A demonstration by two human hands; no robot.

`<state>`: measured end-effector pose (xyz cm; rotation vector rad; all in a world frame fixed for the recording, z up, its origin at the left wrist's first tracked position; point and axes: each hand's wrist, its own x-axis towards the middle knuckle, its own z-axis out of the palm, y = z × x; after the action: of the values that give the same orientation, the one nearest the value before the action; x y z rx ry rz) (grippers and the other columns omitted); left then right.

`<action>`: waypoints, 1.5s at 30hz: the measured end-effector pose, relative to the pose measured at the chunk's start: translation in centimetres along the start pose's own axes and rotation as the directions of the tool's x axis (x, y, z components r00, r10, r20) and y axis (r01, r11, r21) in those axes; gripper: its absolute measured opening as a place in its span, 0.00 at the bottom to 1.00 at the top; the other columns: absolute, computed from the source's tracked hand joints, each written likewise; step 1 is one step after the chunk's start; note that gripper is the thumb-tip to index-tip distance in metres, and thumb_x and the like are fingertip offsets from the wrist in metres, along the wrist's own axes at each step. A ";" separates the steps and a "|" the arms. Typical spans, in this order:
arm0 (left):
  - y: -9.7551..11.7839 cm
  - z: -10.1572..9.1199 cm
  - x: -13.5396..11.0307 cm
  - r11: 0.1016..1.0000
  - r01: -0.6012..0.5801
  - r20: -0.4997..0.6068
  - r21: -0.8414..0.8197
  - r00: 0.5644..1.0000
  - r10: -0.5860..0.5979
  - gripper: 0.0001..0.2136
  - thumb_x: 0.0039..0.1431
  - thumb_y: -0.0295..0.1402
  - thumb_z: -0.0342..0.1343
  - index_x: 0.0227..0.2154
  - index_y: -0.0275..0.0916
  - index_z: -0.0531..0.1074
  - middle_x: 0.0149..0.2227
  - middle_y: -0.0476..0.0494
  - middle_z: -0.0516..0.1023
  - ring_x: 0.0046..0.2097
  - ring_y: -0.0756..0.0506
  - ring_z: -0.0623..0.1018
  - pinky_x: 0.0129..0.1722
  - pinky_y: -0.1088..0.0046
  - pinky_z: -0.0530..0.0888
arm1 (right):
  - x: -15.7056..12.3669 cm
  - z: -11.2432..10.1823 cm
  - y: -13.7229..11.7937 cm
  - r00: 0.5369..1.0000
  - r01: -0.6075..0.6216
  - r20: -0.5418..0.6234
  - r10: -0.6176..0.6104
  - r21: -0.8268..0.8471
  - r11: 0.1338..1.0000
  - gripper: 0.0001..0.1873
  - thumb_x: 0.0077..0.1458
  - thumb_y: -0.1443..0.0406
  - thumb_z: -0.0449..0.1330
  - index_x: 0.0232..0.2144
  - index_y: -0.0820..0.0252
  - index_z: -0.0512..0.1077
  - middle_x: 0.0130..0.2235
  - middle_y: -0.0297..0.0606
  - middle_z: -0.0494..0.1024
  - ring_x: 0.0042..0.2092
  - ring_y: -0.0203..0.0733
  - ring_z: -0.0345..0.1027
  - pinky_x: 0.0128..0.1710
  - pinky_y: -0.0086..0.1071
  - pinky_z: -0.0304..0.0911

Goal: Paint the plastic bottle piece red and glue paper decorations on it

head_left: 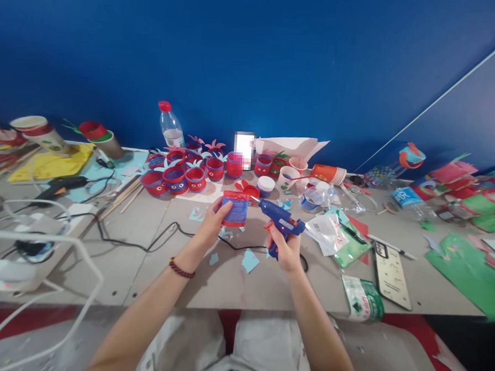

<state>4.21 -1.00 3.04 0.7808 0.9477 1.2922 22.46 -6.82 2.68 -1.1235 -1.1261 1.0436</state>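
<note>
My left hand (pixel 215 216) grips a short paper cup (pixel 235 210) coloured blue with red bands at both ends, held on its side above the table. In my right hand (pixel 284 247) is a blue hot glue gun (pixel 282 218), fingers wrapped round its handle. Its nozzle points left, close to the cup's red upper edge; whether it touches I cannot tell. A small orange light shows on the gun's body. Below my hands lie light blue paper scraps (pixel 250 260). Behind the cup are several red and blue cups with eyes (pixel 175 180), some topped with paper leaves.
A black cord (pixel 142 247) runs across the table from a power strip (pixel 59 253) on the left. A plastic bottle (pixel 171 127) stands at the back by the blue wall. To the right lie a phone (pixel 392 276), a green packet (pixel 362 299) and green paper (pixel 463 269).
</note>
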 end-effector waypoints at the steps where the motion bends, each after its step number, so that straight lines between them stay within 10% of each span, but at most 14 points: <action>1: -0.1 0.0 0.0 1.000 -0.007 -0.003 0.009 1.000 0.007 0.27 0.38 0.50 0.69 0.39 0.37 0.75 0.38 0.43 0.80 0.37 0.43 0.80 0.38 0.68 0.77 | 0.0 0.0 0.1 1.000 -0.002 0.005 0.002 -0.002 1.000 0.19 0.53 0.50 0.61 0.29 0.61 0.73 0.15 0.30 0.68 0.17 0.32 0.60 0.18 0.27 0.57; 26: 0.2 0.4 -0.3 0.924 -0.221 0.038 0.311 0.975 0.220 0.21 0.41 0.42 0.68 0.38 0.38 0.72 0.37 0.43 0.79 0.39 0.44 0.78 0.40 0.69 0.74 | -0.3 0.3 -0.1 1.000 -0.014 0.026 0.014 -0.030 0.999 0.22 0.51 0.47 0.62 0.27 0.61 0.74 0.15 0.30 0.68 0.17 0.32 0.59 0.17 0.27 0.57; 45: -0.5 -0.7 0.8 0.976 -0.213 -0.095 0.052 0.972 0.217 0.25 0.44 0.49 0.66 0.42 0.39 0.72 0.41 0.43 0.79 0.42 0.43 0.79 0.41 0.68 0.76 | 0.0 0.3 -0.4 0.999 -0.048 0.001 0.048 0.012 0.999 0.21 0.49 0.48 0.63 0.28 0.61 0.73 0.15 0.30 0.68 0.17 0.32 0.60 0.18 0.26 0.58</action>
<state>3.76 -0.27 2.18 0.8759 0.9925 1.5156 22.21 -6.89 3.09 -1.1454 -1.0965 1.0868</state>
